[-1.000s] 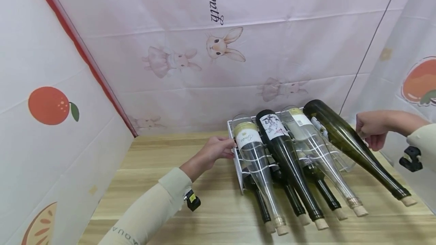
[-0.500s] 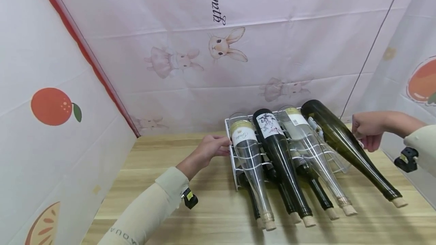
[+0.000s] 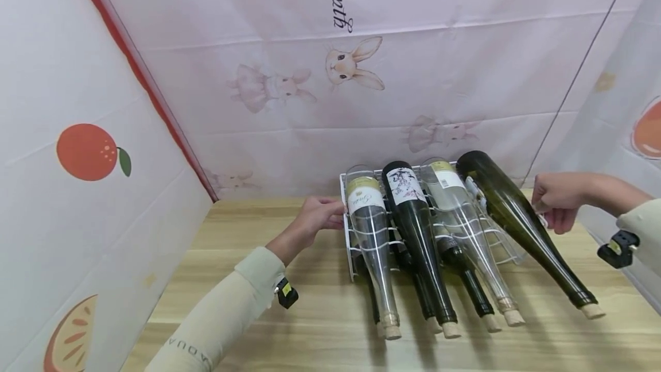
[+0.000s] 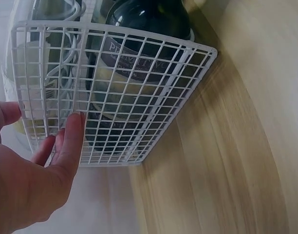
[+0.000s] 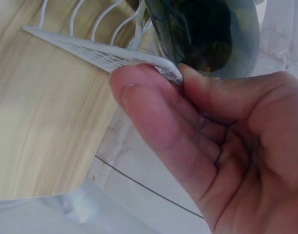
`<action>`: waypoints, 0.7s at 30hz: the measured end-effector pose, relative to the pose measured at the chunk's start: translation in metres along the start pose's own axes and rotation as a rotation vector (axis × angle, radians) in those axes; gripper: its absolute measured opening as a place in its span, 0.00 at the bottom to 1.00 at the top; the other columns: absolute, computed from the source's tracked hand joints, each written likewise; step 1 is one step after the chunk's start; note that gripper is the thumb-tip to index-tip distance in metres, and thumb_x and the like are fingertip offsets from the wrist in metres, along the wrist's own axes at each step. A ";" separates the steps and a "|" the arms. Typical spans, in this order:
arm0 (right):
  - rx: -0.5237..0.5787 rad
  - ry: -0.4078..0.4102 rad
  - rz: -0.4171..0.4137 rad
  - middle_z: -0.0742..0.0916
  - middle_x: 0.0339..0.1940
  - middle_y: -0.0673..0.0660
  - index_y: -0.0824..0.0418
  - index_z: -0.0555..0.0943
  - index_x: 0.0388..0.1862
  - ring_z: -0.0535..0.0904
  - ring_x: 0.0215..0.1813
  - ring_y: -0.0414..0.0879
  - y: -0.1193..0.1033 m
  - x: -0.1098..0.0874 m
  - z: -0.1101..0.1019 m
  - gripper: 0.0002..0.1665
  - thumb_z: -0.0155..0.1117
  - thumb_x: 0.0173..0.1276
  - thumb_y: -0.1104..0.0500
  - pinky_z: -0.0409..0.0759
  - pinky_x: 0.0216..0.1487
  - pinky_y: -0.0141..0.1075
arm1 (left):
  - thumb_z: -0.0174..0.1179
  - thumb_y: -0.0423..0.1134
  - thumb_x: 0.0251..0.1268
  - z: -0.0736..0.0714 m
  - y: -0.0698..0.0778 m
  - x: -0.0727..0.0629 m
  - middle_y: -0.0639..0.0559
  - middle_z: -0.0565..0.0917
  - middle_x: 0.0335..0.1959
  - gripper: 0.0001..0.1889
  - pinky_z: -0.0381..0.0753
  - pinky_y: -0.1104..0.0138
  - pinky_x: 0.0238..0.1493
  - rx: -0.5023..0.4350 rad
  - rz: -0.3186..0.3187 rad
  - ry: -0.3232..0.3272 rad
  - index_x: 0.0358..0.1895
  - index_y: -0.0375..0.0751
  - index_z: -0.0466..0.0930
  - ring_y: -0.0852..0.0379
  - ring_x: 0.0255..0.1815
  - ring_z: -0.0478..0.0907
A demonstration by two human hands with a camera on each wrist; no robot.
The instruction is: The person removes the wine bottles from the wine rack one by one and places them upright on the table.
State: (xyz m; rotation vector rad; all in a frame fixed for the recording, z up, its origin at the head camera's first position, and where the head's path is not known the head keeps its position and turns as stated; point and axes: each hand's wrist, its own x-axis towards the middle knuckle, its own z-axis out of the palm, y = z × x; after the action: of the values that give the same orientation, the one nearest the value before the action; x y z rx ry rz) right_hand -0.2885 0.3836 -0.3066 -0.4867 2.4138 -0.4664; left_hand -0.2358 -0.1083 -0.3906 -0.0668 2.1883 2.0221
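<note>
My left hand (image 3: 312,223) pinches the left side of a white wire bottle rack (image 3: 348,240); in the left wrist view, its fingertips lie on the side mesh and the thumb is at the rim edge. My right hand (image 3: 560,200) grips the rack's right edge between thumb and curled fingers, as the right wrist view shows. Across the top lie a clear bottle (image 3: 370,228), a dark bottle (image 3: 420,240) with an illustrated label, another clear bottle (image 3: 472,231) and an olive-green bottle (image 3: 516,217). Below them lie several dark bottles (image 3: 470,283), partly hidden. The visible mouths are corked.
The rack stands on a wooden table (image 3: 248,234), close to the pink rabbit-print curtain (image 3: 289,159) at the back. A white fruit-print curtain (image 3: 119,205) hangs on the left and another (image 3: 614,148) on the right. The corked necks stick out over the table's front.
The rack with its bottles has shifted left and turned slightly, the corked ends swinging left. Both hands have kept their holds on its sides. The head view has shifted a little.
</note>
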 end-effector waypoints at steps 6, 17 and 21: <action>0.044 -0.014 -0.034 0.88 0.19 0.56 0.67 0.84 0.25 0.87 0.20 0.44 0.007 -0.002 0.000 0.19 0.51 0.74 0.69 0.89 0.27 0.39 | 0.64 0.33 0.63 0.005 0.005 -0.002 0.31 0.89 0.48 0.21 0.92 0.59 0.45 0.008 -0.006 0.049 0.56 0.23 0.81 0.52 0.33 0.90; 0.056 0.000 -0.071 0.88 0.20 0.57 0.69 0.82 0.28 0.88 0.22 0.45 0.014 -0.003 0.004 0.17 0.51 0.76 0.68 0.90 0.28 0.39 | 0.63 0.35 0.67 0.006 0.005 -0.005 0.29 0.88 0.51 0.22 0.91 0.58 0.49 0.016 -0.021 0.080 0.59 0.22 0.79 0.53 0.34 0.90; 0.064 0.001 -0.081 0.89 0.21 0.58 0.68 0.82 0.27 0.88 0.23 0.46 0.015 -0.003 0.004 0.17 0.52 0.76 0.68 0.90 0.29 0.39 | 0.62 0.34 0.68 0.006 0.005 -0.005 0.30 0.88 0.50 0.20 0.91 0.59 0.48 0.000 -0.026 0.071 0.58 0.22 0.79 0.52 0.33 0.90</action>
State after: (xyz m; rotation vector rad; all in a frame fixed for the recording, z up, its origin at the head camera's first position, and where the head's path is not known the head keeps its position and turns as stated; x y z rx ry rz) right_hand -0.2873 0.3975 -0.3149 -0.5580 2.3787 -0.5767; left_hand -0.2309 -0.1022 -0.3855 -0.1686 2.2175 2.0363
